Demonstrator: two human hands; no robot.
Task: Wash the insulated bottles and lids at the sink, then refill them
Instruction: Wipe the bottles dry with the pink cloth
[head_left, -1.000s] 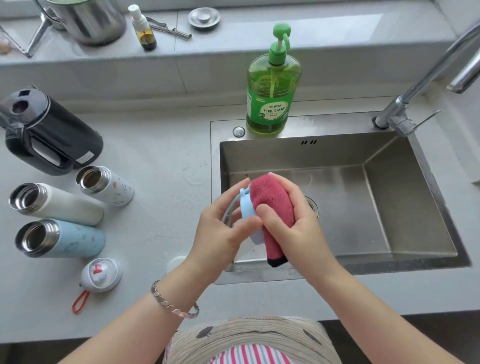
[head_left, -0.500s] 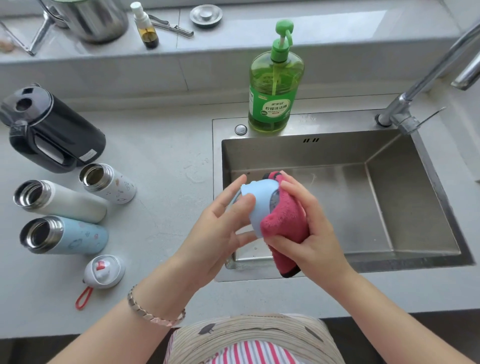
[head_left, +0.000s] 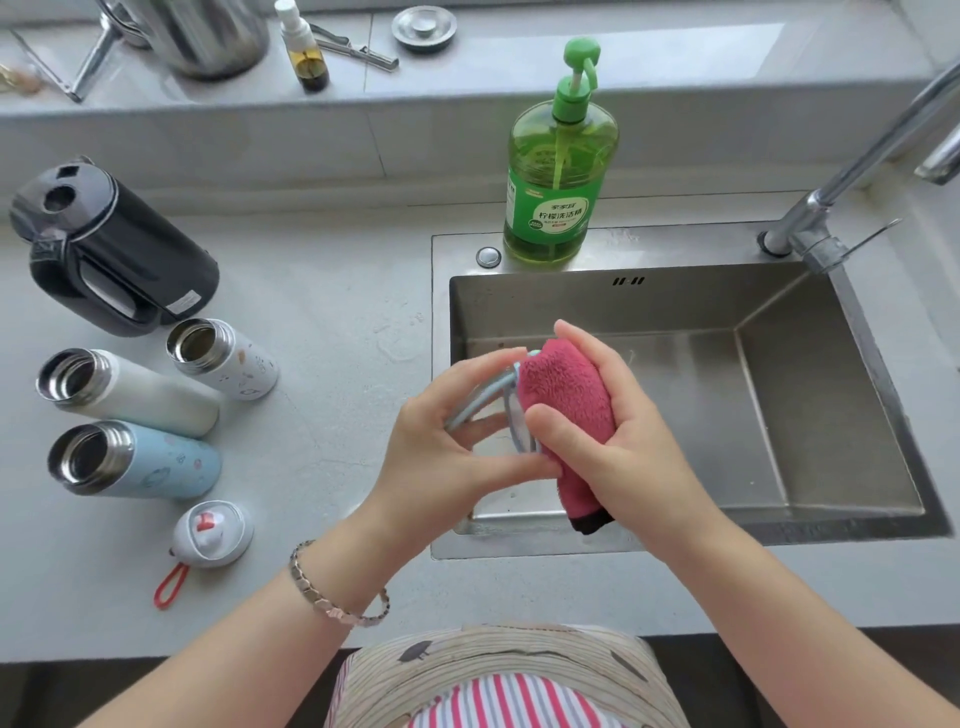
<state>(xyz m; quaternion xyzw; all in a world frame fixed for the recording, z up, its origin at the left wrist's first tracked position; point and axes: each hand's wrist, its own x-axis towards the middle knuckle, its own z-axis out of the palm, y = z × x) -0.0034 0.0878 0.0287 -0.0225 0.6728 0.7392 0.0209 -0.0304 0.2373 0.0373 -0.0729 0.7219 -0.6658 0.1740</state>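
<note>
Lid (head_left: 518, 427), pale blue, sits mid-frame above the sink (head_left: 675, 306), gripped by the curled fingers of the left hand (head_left: 452, 441) while the right hand (head_left: 641, 434) clamps a red cloth (head_left: 566, 400) round it, presumably so drips fall inside.

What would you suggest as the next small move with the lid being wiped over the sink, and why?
Probably turn the blue lid a little within the pink cloth to wipe a fresh part: the right hand has the cloth wrapped over most of it, the left hand holds its strap, and only its edge shows.
</note>
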